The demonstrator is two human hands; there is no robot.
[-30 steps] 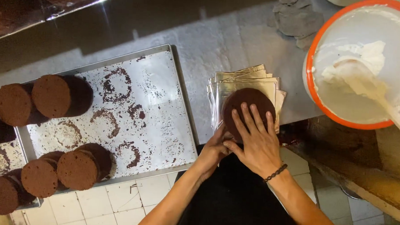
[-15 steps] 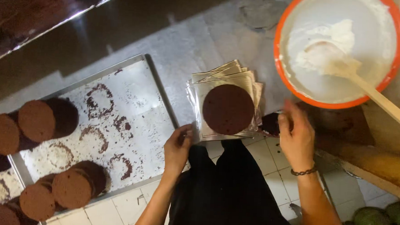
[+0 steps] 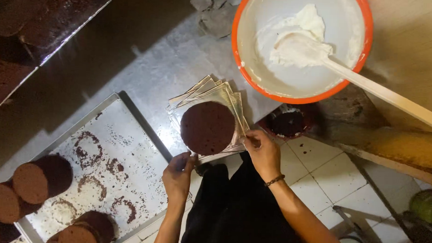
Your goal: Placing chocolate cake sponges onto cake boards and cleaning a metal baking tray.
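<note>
1. The left hand (image 3: 177, 175) sits at the bottom middle of the frame. Its fingers pinch the near edge of the shiny square boards (image 3: 208, 123).
2. The right hand (image 3: 263, 152) is just to the right. Its fingers are closed on the right edge of the same stack.
3. One round brown cake layer (image 3: 207, 127) lies flat on top of the boards, in the middle of the frame.
4. To do this well, both hands should hold only the top board, keep it level and move slowly, so the cake does not slide or crack.
5. I cannot count the boards, but several corners fan out.
6. At the left is one metal tray (image 3: 128, 132) with brown crumb rings. About six more cake rounds (image 3: 31, 181) sit on it at the lower left.
7. At the upper right is one orange bowl (image 3: 238, 49) with white cream. One white spatula (image 3: 373, 89) rests in it.
</note>
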